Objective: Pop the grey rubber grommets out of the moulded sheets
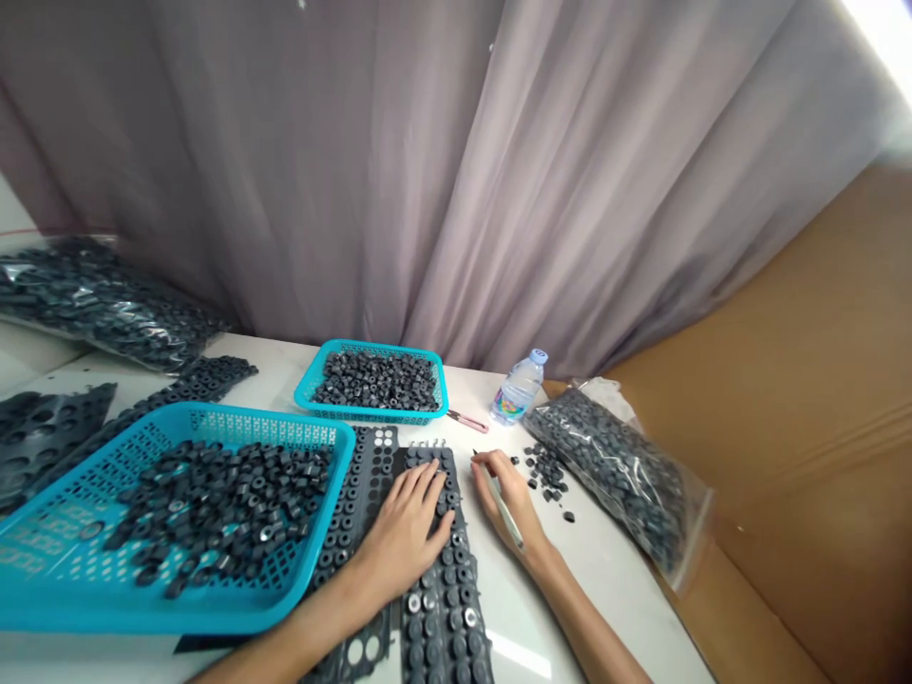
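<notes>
My left hand [400,527] lies flat with its fingers spread on a dark grey moulded rubber sheet [452,589] carrying rows of round knobs. My right hand [519,503], to the right of that sheet, is closed around a slim pen-shaped tool [508,521] with a pale handle and a dark pointed tip. The tip is over the white table near the sheet's upper right edge, and its exact kind cannot be made out. Beside my right hand lies a small pile of loose dark rubber pieces [547,469]. Another sheet with punched-out holes [377,475] lies left of the first.
A large blue basket [178,616] of dark rubber pieces stands at left, a smaller blue basket [370,414] behind. Pink-handled tweezers [470,422], a water bottle [520,388] and a filled plastic bag [619,470] are at right. Another full bag [106,304] sits far left.
</notes>
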A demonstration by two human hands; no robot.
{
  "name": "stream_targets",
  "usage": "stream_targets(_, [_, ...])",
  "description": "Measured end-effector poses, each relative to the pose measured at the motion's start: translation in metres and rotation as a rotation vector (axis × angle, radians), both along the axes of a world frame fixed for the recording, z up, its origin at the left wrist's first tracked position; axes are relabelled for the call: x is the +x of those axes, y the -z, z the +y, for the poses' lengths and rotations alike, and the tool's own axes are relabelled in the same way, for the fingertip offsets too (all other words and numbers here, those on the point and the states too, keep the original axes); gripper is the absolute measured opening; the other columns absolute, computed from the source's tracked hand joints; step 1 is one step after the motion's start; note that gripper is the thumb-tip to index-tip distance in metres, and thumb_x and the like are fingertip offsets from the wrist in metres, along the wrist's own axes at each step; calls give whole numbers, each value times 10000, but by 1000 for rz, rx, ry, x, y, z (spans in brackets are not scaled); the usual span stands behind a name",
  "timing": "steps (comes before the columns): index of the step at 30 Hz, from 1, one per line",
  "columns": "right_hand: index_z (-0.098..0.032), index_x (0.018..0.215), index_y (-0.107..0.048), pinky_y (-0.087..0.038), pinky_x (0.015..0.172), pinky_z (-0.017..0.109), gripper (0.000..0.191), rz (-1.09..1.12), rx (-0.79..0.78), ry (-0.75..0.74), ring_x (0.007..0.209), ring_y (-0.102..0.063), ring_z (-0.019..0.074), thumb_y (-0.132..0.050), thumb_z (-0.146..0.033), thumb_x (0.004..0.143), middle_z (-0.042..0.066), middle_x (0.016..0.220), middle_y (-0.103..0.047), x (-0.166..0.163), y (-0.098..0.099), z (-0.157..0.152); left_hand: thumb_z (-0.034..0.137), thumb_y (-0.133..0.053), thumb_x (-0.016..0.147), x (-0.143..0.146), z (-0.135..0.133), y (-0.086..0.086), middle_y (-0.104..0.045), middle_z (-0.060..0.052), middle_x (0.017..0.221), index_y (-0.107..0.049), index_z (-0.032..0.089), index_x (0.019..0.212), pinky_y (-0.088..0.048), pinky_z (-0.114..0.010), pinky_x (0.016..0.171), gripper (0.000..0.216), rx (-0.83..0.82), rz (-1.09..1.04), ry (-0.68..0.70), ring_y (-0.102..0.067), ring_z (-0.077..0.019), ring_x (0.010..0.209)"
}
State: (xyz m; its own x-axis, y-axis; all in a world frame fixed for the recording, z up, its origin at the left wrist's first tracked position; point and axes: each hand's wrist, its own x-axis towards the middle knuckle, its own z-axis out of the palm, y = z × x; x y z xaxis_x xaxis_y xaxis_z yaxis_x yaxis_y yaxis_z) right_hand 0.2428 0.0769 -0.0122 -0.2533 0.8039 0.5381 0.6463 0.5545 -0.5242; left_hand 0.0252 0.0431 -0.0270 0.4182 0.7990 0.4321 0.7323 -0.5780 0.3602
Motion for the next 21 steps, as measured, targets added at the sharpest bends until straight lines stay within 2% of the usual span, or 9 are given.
stream_targets(3, [-223, 1092, -613, -568, 846, 380, 156, 15, -6, -37, 907, -673, 241, -491, -318, 1064, 92, 999, -670, -4, -2, 1, 331, -468, 1032, 0, -1, -2, -548, -161, 1517, -490, 155, 1467, -420, -540, 1176, 470, -7, -1, 4, -480, -298, 1430])
stream_targets(8, [-225, 1281, -555, -580, 859, 378, 241, 10, -93, -106, 940, -691, 237, -482, -325, 1074, 102, 1088, -682, -13, 1, 7, 329, -474, 1033, 0, -2, -3, -541, -154, 1523, -474, 166, 1479, -419, -537, 1180, 475, -21, 0, -3, -479, -293, 1429])
stream_targets(15, [-227, 1241, -548, -579, 862, 407, 199, 1, -68, -110, 943, -680, 256, -458, -301, 1080, 115, 1063, -666, -14, 2, 11, 317, -495, 1026, 1, -4, -3, -485, -149, 1572, -450, 183, 1486, -406, -543, 1199, 482, -56, -12, -29, -461, -300, 1448])
stream_targets(21, [-241, 1287, -556, -575, 913, 437, 256, 2, -57, -92, 1014, -680, 283, -402, -280, 1086, 132, 1117, -650, -15, 3, 10, 331, -487, 1029, 2, -4, -5, -412, -133, 1634, -422, 197, 1511, -424, -525, 1199, 504, -132, -66, -60, -434, -282, 1473])
